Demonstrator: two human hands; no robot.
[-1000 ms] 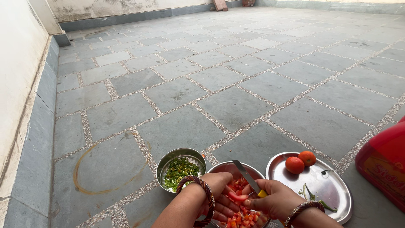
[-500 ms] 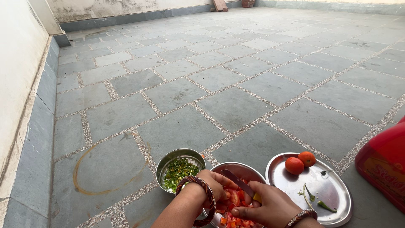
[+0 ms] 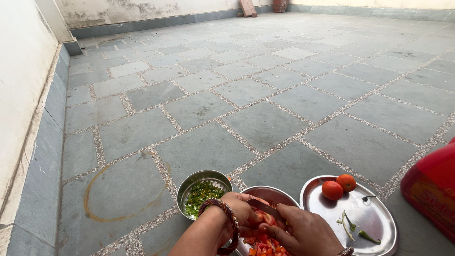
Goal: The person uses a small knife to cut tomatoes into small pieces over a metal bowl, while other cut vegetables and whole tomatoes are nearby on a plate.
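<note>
1. A soft red tomato piece [image 3: 266, 218] sits between both hands, above the round steel bowl [image 3: 272, 193] of diced tomato.
2. The left hand [image 3: 241, 211] grips the piece; the right hand [image 3: 301, 230] is closed around a knife [image 3: 261, 206].
3. A smaller steel bowl [image 3: 192, 180] of chopped greens touches on the left.
4. A shiny flat plate [image 3: 374, 213] holding two whole tomatoes [image 3: 339, 186] lies right; a red plastic container [image 3: 433, 187] crowds that edge.
5. Rough grey stone floor [image 3: 265, 123] stretches open ahead.

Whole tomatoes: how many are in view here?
2. Both whole tomatoes sit side by side at the far edge of the steel plate on the right: one nearer the bowls, the other just behind it. Others may be hidden under the hands.
</note>
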